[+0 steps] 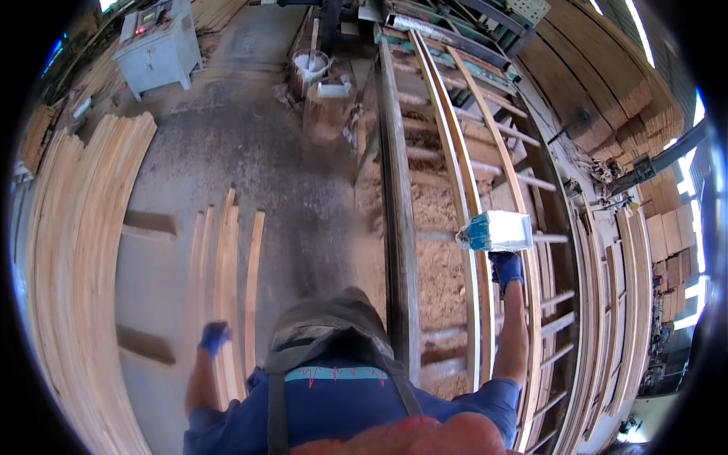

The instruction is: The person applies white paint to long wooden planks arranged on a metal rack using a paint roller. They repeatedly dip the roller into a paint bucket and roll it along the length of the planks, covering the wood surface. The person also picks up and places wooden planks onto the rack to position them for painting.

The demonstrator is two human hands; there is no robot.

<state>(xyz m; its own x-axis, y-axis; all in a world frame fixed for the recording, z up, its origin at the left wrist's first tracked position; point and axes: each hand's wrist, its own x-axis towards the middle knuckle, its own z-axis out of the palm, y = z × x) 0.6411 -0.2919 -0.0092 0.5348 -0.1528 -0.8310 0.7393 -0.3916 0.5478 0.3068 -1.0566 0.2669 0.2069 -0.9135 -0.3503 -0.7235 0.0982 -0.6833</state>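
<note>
Two gloved hands appear, both in blue gloves. The right hand (pixel 506 269) is raised over a long slatted rack (pixel 546 239) and grasps the lower end of a white-and-teal bottle (pixel 497 231), which lies tilted sideways above the rack, its neck pointing left. The left hand (pixel 214 335) hangs low beside the body, blurred; whether it is clenched or released cannot be told, and it holds nothing that shows.

Three long thin wooden strips (pixel 464 197) lie lengthwise along the rack, two close together on the left and one further right, passing just below the bottle. One heavy wooden beam (pixel 398 227) borders the rack on its left side. Sawdust (pixel 440 265) covers the ground beneath the crossbars.

Roughly five short strips (pixel 227 265) lie side by side on the concrete floor (pixel 250 152), near the left hand. One large stack of pale boards (pixel 76 250) runs along the far left of the floor. One grey metal cabinet (pixel 159 49) stands at the upper left, and one white bucket (pixel 309 64) sits on a stump beyond the beam. More stacked timber (pixel 599 83) fills the upper right, with further boards leaning along the right edge. The setting is a woodworking shop, lit by daylight from the right.
</note>
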